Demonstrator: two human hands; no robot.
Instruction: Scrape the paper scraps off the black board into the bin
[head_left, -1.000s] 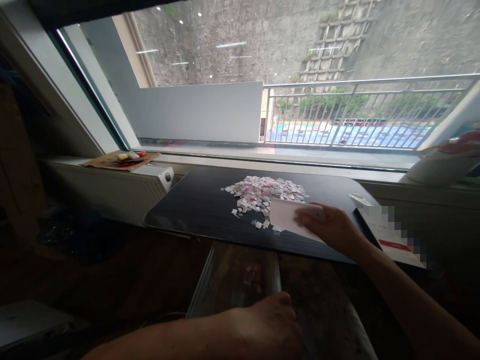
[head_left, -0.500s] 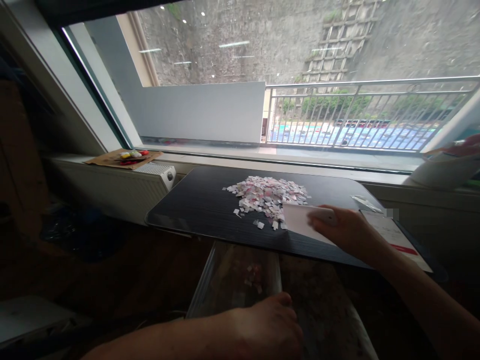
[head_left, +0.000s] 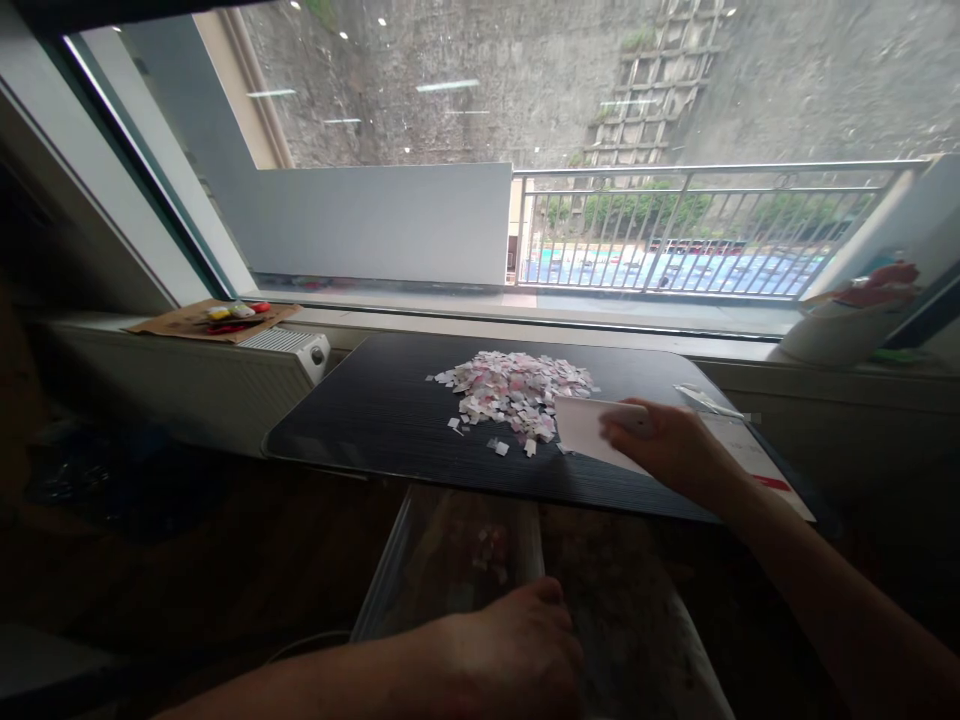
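A heap of small square pink and white paper pieces (head_left: 510,385) lies on the dark tabletop (head_left: 390,400), with a few strays along its near side. My right hand (head_left: 667,450) is closed round the handle of a flat white scraper (head_left: 581,425), whose left edge stands close beside the heap. Below the table's near edge is a clear plastic bin (head_left: 442,560) with some paper pieces visible inside. My left hand (head_left: 517,645) is closed at the bin's right rim; its fingertips are hidden from view.
A white sheet with a red stripe (head_left: 765,465) and a clear plastic wrapper (head_left: 705,400) are on the table's right end. At the left, a radiator (head_left: 225,385) carries brown cardboard (head_left: 172,322) with small coloured items. A window sill (head_left: 420,318) runs behind the table.
The view has turned slightly right, so most things sit further left. The scraper has shifted slightly right relative to the heap. My left hand stays at the bin's rim.
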